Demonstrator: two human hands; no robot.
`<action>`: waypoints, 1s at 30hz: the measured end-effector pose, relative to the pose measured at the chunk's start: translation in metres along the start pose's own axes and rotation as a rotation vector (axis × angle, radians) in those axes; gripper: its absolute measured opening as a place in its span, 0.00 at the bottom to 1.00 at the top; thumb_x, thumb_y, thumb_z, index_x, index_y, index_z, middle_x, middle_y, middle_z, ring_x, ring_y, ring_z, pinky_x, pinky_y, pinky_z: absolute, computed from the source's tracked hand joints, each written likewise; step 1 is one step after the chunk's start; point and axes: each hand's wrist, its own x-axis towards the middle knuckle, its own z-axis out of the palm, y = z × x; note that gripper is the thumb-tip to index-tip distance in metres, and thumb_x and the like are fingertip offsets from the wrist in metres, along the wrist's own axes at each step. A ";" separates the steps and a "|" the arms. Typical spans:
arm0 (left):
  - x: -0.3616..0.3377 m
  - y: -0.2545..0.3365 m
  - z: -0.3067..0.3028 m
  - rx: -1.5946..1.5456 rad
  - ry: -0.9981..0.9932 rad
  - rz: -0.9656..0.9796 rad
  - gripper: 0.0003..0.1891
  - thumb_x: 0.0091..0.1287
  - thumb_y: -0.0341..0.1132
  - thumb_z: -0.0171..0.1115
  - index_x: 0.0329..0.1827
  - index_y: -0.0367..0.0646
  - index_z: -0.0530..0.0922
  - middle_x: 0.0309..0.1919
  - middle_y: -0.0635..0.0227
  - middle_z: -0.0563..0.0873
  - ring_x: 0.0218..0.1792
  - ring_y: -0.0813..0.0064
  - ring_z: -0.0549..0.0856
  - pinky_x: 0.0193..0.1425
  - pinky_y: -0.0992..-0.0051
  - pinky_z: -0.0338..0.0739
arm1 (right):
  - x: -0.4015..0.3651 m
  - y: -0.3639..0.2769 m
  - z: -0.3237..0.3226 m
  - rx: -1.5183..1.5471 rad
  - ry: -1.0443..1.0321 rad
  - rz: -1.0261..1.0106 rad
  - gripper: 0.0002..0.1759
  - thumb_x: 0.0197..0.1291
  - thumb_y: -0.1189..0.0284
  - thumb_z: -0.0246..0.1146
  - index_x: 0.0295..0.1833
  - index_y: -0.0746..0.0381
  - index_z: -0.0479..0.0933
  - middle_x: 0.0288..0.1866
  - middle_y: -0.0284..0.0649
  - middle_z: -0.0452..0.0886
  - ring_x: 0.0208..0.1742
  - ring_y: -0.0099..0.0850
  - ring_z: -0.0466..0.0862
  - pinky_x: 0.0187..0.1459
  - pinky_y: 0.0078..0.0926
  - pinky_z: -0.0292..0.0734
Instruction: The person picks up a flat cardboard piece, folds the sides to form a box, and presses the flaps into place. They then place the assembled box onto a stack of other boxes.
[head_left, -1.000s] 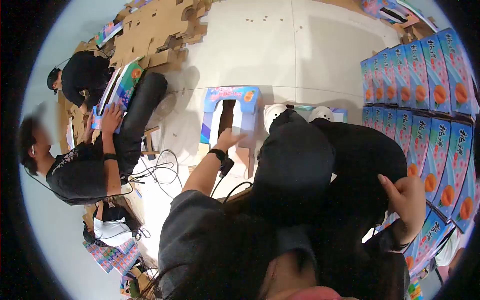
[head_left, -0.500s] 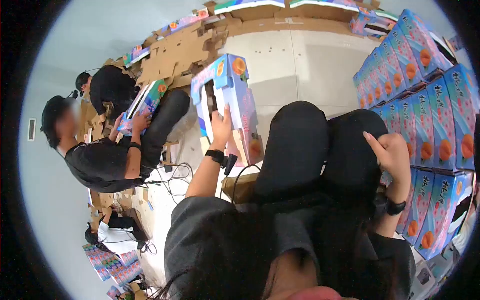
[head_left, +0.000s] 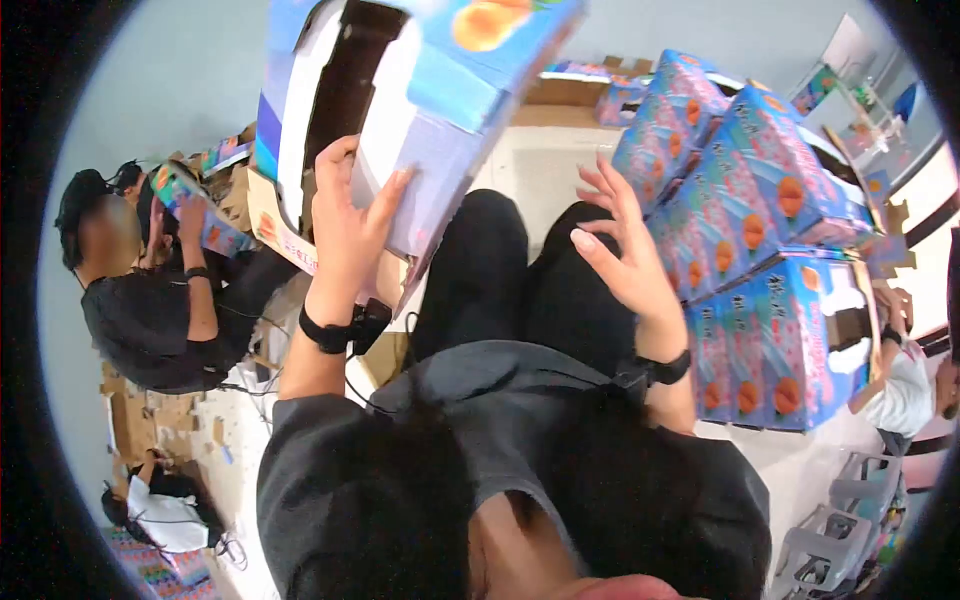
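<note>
The person's left hand (head_left: 345,215) holds the fruit-printed carton (head_left: 440,150) beside its cut-out, most of it jutting beyond those fingers, while the right hand (head_left: 625,245) is spread and empty, so that one-sided grip could let the carton twist or slip.

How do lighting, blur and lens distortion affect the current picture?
In the head view, the fisheye lens bends the outer scene inside black corners; the bright patch at far right looks washed out; the held box has a soft right edge, perhaps from motion, while bold lettering on the stacked boxes stays distinguishable.
</note>
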 end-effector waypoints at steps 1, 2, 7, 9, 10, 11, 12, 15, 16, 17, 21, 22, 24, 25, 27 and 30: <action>-0.003 0.018 -0.002 -0.033 0.000 0.021 0.27 0.61 0.43 0.74 0.54 0.36 0.72 0.40 0.50 0.86 0.42 0.61 0.88 0.47 0.67 0.81 | 0.000 -0.009 0.002 0.111 0.039 -0.027 0.49 0.66 0.45 0.57 0.82 0.57 0.43 0.78 0.48 0.57 0.75 0.41 0.64 0.65 0.41 0.68; -0.009 0.028 0.001 0.008 -0.053 0.025 0.30 0.60 0.44 0.74 0.58 0.36 0.71 0.50 0.52 0.82 0.49 0.60 0.84 0.52 0.66 0.78 | 0.001 -0.013 0.003 0.228 0.073 -0.065 0.53 0.65 0.35 0.50 0.82 0.56 0.39 0.80 0.47 0.53 0.78 0.41 0.59 0.68 0.45 0.64; -0.024 0.080 0.028 0.056 -0.110 0.260 0.40 0.56 0.54 0.74 0.67 0.39 0.71 0.59 0.52 0.81 0.50 0.51 0.84 0.55 0.62 0.79 | -0.005 -0.035 0.016 0.632 0.366 -0.238 0.57 0.61 0.27 0.42 0.81 0.58 0.42 0.81 0.40 0.52 0.81 0.40 0.50 0.76 0.48 0.48; -0.029 0.090 0.041 0.000 -0.169 0.281 0.41 0.58 0.60 0.69 0.70 0.44 0.71 0.55 0.52 0.84 0.39 0.48 0.87 0.45 0.60 0.82 | -0.005 -0.042 0.012 0.651 0.502 -0.223 0.52 0.63 0.31 0.46 0.79 0.59 0.51 0.77 0.41 0.60 0.78 0.39 0.57 0.75 0.45 0.53; -0.029 0.101 0.041 0.022 -0.320 0.156 0.43 0.54 0.52 0.76 0.67 0.35 0.71 0.53 0.47 0.84 0.52 0.51 0.85 0.58 0.62 0.79 | -0.007 -0.043 0.007 0.655 0.563 -0.175 0.49 0.63 0.33 0.48 0.77 0.59 0.55 0.75 0.41 0.64 0.77 0.39 0.61 0.74 0.44 0.56; -0.034 0.104 0.044 0.009 -0.325 0.175 0.43 0.54 0.52 0.76 0.67 0.34 0.71 0.50 0.47 0.84 0.49 0.50 0.86 0.54 0.62 0.80 | -0.008 -0.042 0.003 0.661 0.628 -0.123 0.47 0.64 0.35 0.50 0.75 0.60 0.59 0.73 0.41 0.67 0.75 0.38 0.64 0.73 0.42 0.58; -0.040 0.103 0.051 -0.005 -0.334 0.192 0.43 0.55 0.52 0.76 0.67 0.33 0.71 0.47 0.46 0.85 0.45 0.50 0.87 0.50 0.62 0.82 | -0.009 -0.039 -0.001 0.701 0.617 -0.143 0.44 0.65 0.37 0.51 0.74 0.60 0.61 0.71 0.40 0.69 0.73 0.38 0.67 0.72 0.42 0.60; -0.061 0.087 0.077 -0.122 -0.205 0.264 0.42 0.54 0.50 0.77 0.65 0.29 0.72 0.42 0.44 0.86 0.38 0.50 0.88 0.41 0.62 0.83 | -0.013 -0.012 -0.014 0.734 0.573 -0.178 0.39 0.65 0.43 0.53 0.71 0.60 0.64 0.66 0.41 0.73 0.68 0.39 0.73 0.68 0.43 0.67; -0.065 0.089 0.077 -0.157 -0.258 0.189 0.40 0.55 0.49 0.77 0.64 0.28 0.72 0.41 0.44 0.86 0.37 0.50 0.88 0.40 0.63 0.83 | -0.011 -0.004 -0.015 0.731 0.556 -0.204 0.39 0.65 0.43 0.55 0.71 0.61 0.64 0.66 0.41 0.73 0.68 0.39 0.73 0.68 0.43 0.68; -0.070 0.087 0.082 -0.205 -0.203 0.260 0.38 0.57 0.48 0.76 0.65 0.32 0.73 0.32 0.50 0.84 0.29 0.54 0.86 0.34 0.64 0.80 | -0.010 0.003 -0.015 0.727 0.539 -0.225 0.39 0.65 0.44 0.56 0.71 0.61 0.64 0.65 0.41 0.74 0.68 0.39 0.73 0.67 0.43 0.68; -0.086 0.081 0.079 -0.271 -0.132 0.415 0.34 0.60 0.41 0.72 0.67 0.35 0.70 0.37 0.52 0.85 0.33 0.56 0.86 0.36 0.64 0.80 | -0.015 0.010 -0.020 0.725 0.527 -0.276 0.40 0.63 0.61 0.67 0.74 0.62 0.57 0.66 0.39 0.71 0.65 0.35 0.74 0.65 0.38 0.70; -0.089 0.083 0.074 -0.277 -0.116 0.429 0.34 0.60 0.40 0.72 0.67 0.35 0.69 0.41 0.51 0.85 0.36 0.55 0.86 0.37 0.64 0.80 | -0.016 0.008 -0.019 0.671 0.550 -0.280 0.38 0.64 0.62 0.66 0.74 0.62 0.58 0.66 0.39 0.71 0.65 0.34 0.74 0.65 0.37 0.70; -0.096 0.081 0.062 -0.206 -0.150 0.394 0.38 0.53 0.38 0.77 0.63 0.31 0.68 0.52 0.45 0.82 0.49 0.53 0.85 0.52 0.64 0.81 | -0.017 -0.002 -0.019 0.561 0.601 -0.279 0.35 0.66 0.65 0.65 0.73 0.62 0.58 0.66 0.39 0.71 0.65 0.33 0.74 0.65 0.36 0.70; -0.095 0.079 0.057 -0.241 -0.163 0.380 0.36 0.53 0.36 0.76 0.62 0.31 0.70 0.54 0.47 0.82 0.51 0.54 0.85 0.54 0.65 0.80 | -0.018 -0.003 -0.019 0.582 0.611 -0.254 0.35 0.66 0.67 0.64 0.73 0.62 0.58 0.66 0.39 0.71 0.65 0.33 0.74 0.65 0.36 0.69; -0.090 0.080 0.044 -0.349 -0.155 0.310 0.30 0.53 0.32 0.74 0.60 0.34 0.75 0.56 0.55 0.83 0.54 0.59 0.84 0.59 0.67 0.78 | -0.018 -0.006 -0.019 0.624 0.630 -0.212 0.34 0.67 0.69 0.64 0.73 0.63 0.59 0.67 0.40 0.71 0.65 0.32 0.73 0.66 0.35 0.68; -0.092 0.050 0.040 -0.390 0.101 0.615 0.43 0.52 0.30 0.72 0.72 0.41 0.60 0.53 0.52 0.82 0.53 0.53 0.83 0.56 0.61 0.75 | -0.015 -0.012 -0.019 0.645 0.700 -0.160 0.35 0.66 0.68 0.65 0.74 0.63 0.58 0.68 0.40 0.70 0.66 0.32 0.73 0.66 0.34 0.68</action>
